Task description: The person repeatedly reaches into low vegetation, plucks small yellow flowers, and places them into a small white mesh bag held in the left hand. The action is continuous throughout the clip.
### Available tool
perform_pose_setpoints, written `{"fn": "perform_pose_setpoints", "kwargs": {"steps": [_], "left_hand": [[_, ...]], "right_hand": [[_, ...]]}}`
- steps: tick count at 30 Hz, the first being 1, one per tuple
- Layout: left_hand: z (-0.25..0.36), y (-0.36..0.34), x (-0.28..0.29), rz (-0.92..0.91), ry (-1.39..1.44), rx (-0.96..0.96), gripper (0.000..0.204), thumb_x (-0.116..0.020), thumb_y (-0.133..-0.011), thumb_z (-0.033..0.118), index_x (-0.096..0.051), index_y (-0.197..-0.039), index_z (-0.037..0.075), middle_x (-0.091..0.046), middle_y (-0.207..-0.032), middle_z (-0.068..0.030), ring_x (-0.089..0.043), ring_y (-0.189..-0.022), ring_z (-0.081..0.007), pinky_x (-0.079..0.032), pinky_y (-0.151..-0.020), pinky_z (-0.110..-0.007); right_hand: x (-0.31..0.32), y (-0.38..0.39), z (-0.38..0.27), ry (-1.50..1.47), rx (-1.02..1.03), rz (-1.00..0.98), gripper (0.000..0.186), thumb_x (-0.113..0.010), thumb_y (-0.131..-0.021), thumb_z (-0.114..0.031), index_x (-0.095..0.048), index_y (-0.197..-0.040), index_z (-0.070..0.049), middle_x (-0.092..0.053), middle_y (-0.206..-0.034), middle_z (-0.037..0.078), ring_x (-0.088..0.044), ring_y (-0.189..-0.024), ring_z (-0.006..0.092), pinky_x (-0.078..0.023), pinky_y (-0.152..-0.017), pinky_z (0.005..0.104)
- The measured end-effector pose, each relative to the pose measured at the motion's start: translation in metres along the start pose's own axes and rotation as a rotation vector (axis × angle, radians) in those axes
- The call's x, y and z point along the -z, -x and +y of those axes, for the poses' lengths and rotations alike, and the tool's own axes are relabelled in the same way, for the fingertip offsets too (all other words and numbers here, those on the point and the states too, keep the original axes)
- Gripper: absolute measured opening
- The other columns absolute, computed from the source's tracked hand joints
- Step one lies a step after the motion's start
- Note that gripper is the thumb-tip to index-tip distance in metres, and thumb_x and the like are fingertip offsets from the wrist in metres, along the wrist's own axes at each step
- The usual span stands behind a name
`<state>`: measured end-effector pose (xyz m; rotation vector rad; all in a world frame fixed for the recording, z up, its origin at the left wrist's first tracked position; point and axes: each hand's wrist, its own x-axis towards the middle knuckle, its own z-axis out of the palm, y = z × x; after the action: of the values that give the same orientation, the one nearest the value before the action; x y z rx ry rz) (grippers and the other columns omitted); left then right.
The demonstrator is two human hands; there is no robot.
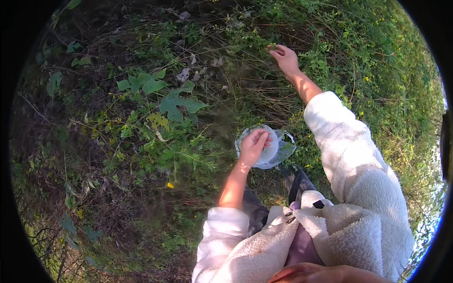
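Note:
My left hand (255,145) is in front of my legs, fingers curled and thumb pressed against them. It overlaps the left side of a clear plastic bag (286,150) with a round whitish shape in it. Whether the fingers grip the bag or some small thing is hidden. Farther out, to the right, my right arm stretches into the weeds. The thumb and fingers of my right hand (285,58) come together at the tips beside thin green stems (255,41). Anything between those fingertips is too small to make out.
Dense weeds and dry stalks (269,101) surround me. A broad-leaved plant (181,104) grows left of the bag, with a yellow flower (170,185) nearer to me. Taller greenery (377,56) rises on the right. My boot (297,181) stands just behind the bag.

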<state>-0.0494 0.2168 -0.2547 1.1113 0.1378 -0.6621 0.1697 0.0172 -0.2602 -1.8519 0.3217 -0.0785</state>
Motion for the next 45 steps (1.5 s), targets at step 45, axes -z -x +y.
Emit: {"fn": "perform_pose_setpoints", "kwargs": {"steps": [45], "left_hand": [[0.018,-0.116,-0.034,0.091,0.721,0.01,0.034,-0.039,-0.089,0.029,-0.046,-0.107,0.0,-0.054,-0.1,-0.0077,-0.052,-0.092,-0.0165,-0.042,-0.083,-0.03]], "right_hand": [[0.028,0.105,-0.053,-0.598,-0.368,-0.249,0.016,-0.039,-0.085,-0.008,-0.051,-0.094,0.0,-0.049,-0.079,0.001,-0.048,-0.072,0.0111,-0.041,-0.066,0.0232]]}}
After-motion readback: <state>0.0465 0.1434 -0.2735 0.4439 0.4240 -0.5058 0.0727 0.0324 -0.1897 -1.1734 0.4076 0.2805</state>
